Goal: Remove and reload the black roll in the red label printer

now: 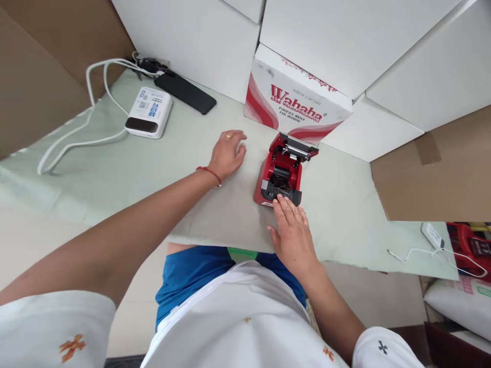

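A small red label printer [282,174] stands on the table with its lid swung open toward the back. My right hand [293,232] lies flat just in front of it, fingers stretched out, fingertips touching the printer's black front edge. My left hand [228,153] rests palm down on the grey mat [222,214] to the left of the printer, fingers loosely curled and apart, holding nothing. A red string bracelet circles that wrist.
A Wahaha carton [297,102] and plain white boxes [199,36] stand behind the printer. At back left lie a white device [149,111] with white cables and a black phone [186,92]. Brown cardboard [433,174] juts in at right; red devices [471,248] sit beyond the table's right edge.
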The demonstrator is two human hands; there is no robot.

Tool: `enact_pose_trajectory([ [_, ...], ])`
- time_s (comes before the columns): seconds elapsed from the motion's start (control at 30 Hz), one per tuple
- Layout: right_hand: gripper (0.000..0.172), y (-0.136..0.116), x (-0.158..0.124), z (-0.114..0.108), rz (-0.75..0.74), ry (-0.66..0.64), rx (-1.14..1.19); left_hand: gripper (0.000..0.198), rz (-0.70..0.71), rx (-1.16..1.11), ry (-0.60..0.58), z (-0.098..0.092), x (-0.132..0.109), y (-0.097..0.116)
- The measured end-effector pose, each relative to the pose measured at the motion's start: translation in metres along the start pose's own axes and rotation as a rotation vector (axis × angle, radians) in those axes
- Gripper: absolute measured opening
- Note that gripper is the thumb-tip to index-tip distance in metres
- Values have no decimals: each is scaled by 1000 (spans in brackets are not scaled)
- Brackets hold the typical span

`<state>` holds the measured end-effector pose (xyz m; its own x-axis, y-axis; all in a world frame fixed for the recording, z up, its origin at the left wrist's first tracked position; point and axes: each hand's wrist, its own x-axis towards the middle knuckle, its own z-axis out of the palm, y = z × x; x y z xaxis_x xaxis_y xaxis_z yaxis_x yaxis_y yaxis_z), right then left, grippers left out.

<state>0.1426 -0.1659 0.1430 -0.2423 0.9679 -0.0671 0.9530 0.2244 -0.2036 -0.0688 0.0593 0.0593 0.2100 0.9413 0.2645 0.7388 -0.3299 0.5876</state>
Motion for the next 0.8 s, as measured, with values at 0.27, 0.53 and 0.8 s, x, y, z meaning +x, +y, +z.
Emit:
enact_pose_trajectory([
  [0.27, 61, -9, -8, 4, -6, -17, -31, 48, 231, -206, 101, 0, 39, 102],
  [0.53, 57, -5, -9, 3, -37, -14, 31, 52, 313, -36, -100, -23, 0, 123],
  [0.8, 49, 0, -7, -3, -15, -68, 107, 55, 309, -11, -255, -25, -44, 118],
])
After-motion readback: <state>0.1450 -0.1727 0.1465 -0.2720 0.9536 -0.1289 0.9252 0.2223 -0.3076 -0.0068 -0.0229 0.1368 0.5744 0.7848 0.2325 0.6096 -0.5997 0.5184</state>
